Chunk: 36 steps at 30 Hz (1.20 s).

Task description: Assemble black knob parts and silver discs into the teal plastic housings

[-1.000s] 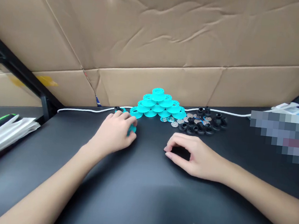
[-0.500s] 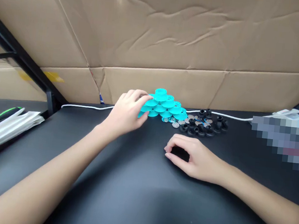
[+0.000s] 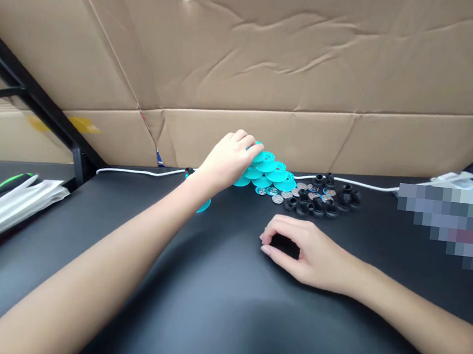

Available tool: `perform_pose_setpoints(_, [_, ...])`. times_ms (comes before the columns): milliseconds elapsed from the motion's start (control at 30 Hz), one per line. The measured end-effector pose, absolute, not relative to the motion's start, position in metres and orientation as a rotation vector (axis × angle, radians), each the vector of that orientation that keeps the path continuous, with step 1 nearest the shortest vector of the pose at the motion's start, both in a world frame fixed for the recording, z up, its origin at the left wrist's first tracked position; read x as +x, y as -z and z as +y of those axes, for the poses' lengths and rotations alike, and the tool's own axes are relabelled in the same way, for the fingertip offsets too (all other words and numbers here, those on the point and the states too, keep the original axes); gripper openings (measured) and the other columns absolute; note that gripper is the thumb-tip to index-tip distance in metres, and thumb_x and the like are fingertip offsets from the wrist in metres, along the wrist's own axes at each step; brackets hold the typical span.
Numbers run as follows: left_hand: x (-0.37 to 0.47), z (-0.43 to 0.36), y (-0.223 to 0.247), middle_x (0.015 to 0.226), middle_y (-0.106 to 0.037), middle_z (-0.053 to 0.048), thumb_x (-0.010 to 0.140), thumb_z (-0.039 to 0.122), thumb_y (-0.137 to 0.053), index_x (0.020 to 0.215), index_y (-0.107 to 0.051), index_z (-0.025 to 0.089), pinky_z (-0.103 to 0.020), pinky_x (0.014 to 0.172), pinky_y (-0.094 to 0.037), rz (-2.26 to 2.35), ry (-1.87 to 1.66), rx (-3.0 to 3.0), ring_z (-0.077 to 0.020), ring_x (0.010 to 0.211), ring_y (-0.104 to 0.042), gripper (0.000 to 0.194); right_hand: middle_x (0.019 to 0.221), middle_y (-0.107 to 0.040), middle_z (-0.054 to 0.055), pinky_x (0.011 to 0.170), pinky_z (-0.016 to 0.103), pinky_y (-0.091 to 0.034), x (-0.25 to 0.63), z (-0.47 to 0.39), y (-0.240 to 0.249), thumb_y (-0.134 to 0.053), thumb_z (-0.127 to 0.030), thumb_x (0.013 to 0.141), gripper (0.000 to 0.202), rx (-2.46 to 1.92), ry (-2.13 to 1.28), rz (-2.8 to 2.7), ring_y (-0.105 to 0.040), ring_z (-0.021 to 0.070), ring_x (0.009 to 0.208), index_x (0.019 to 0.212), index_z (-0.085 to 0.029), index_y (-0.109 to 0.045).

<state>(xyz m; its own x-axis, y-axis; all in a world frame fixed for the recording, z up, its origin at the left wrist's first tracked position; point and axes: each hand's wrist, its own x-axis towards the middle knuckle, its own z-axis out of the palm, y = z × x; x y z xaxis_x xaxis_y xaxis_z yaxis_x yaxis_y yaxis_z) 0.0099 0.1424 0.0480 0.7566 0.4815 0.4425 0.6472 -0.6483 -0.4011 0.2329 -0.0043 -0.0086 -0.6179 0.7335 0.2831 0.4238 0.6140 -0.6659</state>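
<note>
At the cyan stack's [image 3: 276,175] top, left grip [image 3: 232,158] curls.

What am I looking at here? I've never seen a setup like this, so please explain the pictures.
There is no robot: these are a person's two bare hands, seen by one camera worn on the head, looking forward and down.

The left hand is at the top of a pyramid of turquoise rings; whether it grips one is hidden. The right hand is curled near the dark tabletop, with nothing visible in it.

Right of the pyramid lie black parts and flat round discs. A white cable runs behind. At far left is a green-and-black handle; cardboard stands at the back. The pixelated patch cannot be read.
</note>
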Motion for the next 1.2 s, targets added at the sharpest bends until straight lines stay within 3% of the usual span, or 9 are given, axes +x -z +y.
perform_pose_setpoints(233, [-0.004, 0.100, -0.059, 0.115, -0.073, -0.015, 0.101, 0.022, -0.066, 0.130, -0.067, 0.011, -0.043, 0.096, -0.055, -0.712, 0.641, -2.550, -0.0298, 0.110, -0.062, 0.031, 0.098, -0.067, 0.002, 0.084, 0.032, -0.053, 0.233, -0.007, 0.009, -0.063, -0.017, 0.100, 0.006, -0.914, -0.757, -2.297, -0.066, 0.0173, 0.088, 0.097, -0.021, -0.064])
perform_pose_setpoints(467, [-0.022, 0.052, -0.029, 0.107, -0.073, -0.011, 0.096, 0.026, -0.077, 0.122, -0.073, 0.017, -0.044, 0.093, -0.058, -0.779, 0.417, -2.910, -0.0293, 0.104, -0.066, 0.028, 0.095, -0.066, 0.002, 0.080, 0.033, -0.052, 0.230, -0.008, 0.012, -0.063, -0.016, 0.098, 0.007, -1.008, -0.594, -2.260, -0.063, 0.0181, 0.086, 0.094, -0.022, -0.062])
perform_pose_setpoints(600, [-0.030, 0.053, -0.021, 0.123, -0.070, -0.011, 0.097, 0.039, -0.077, 0.126, -0.073, 0.022, -0.041, 0.100, -0.059, -0.919, 0.539, -3.105, -0.0270, 0.115, -0.067, 0.034, 0.095, -0.064, 0.002, 0.073, 0.032, -0.053, 0.230, -0.005, 0.011, -0.060, -0.020, 0.100, 0.009, -1.103, -0.513, -2.132, -0.063, 0.0166, 0.077, 0.092, -0.022, -0.059])
perform_pose_setpoints(700, [-0.032, 0.054, -0.018, 0.137, -0.065, -0.013, 0.100, 0.037, -0.073, 0.136, -0.069, 0.024, -0.044, 0.110, -0.056, -1.054, 0.641, -3.106, -0.0286, 0.126, -0.064, 0.039, 0.107, -0.069, 0.005, 0.066, 0.033, -0.055, 0.231, -0.004, 0.014, -0.058, -0.024, 0.102, 0.006, -1.221, -0.484, -2.097, -0.061, 0.0140, 0.063, 0.107, -0.022, -0.062])
perform_pose_setpoints(767, [-0.032, 0.054, -0.017, 0.139, -0.065, -0.013, 0.100, 0.034, -0.071, 0.139, -0.067, 0.023, -0.045, 0.112, -0.055, -1.088, 0.629, -3.147, -0.0289, 0.128, -0.064, 0.040, 0.127, -0.070, 0.009, 0.068, 0.035, -0.058, 0.233, -0.004, 0.018, -0.058, -0.027, 0.102, 0.021, -1.288, -0.413, -2.136, -0.068, 0.0169, 0.070, 0.123, -0.023, -0.061])
perform_pose_setpoints(867, [-0.030, 0.051, -0.019, 0.133, -0.067, -0.011, 0.098, 0.032, -0.073, 0.136, -0.069, 0.023, -0.041, 0.107, -0.057, -1.067, 0.590, -3.279, -0.0263, 0.121, -0.067, 0.039, 0.153, -0.060, 0.015, 0.084, 0.042, -0.062, 0.235, -0.003, 0.022, -0.056, -0.028, 0.103, 0.033, -1.353, -0.301, -2.229, -0.076, 0.0280, 0.103, 0.135, -0.021, -0.056])
perform_pose_setpoints(1000, [-0.025, 0.042, -0.027, 0.127, -0.070, -0.009, 0.090, 0.032, -0.082, 0.139, -0.068, 0.025, -0.037, 0.101, -0.058, -0.976, 0.465, -3.444, -0.0252, 0.115, -0.070, 0.052, 0.147, -0.064, 0.019, 0.081, 0.045, -0.063, 0.236, 0.001, 0.022, -0.050, -0.027, 0.104, 0.034, -1.448, -0.245, -2.313, -0.079, 0.0307, 0.098, 0.136, -0.017, -0.053])
perform_pose_setpoints(1200, [-0.020, 0.037, -0.024, 0.130, -0.070, -0.011, 0.087, 0.040, -0.086, 0.137, -0.069, 0.023, -0.041, 0.108, -0.055, -0.960, 0.457, -3.428, -0.0285, 0.122, -0.067, 0.055, 0.140, -0.069, 0.018, 0.073, 0.040, -0.062, 0.236, 0.007, 0.021, -0.046, -0.029, 0.107, 0.034, -1.492, -0.108, -2.417, -0.080, 0.0306, 0.093, 0.138, -0.016, -0.054])
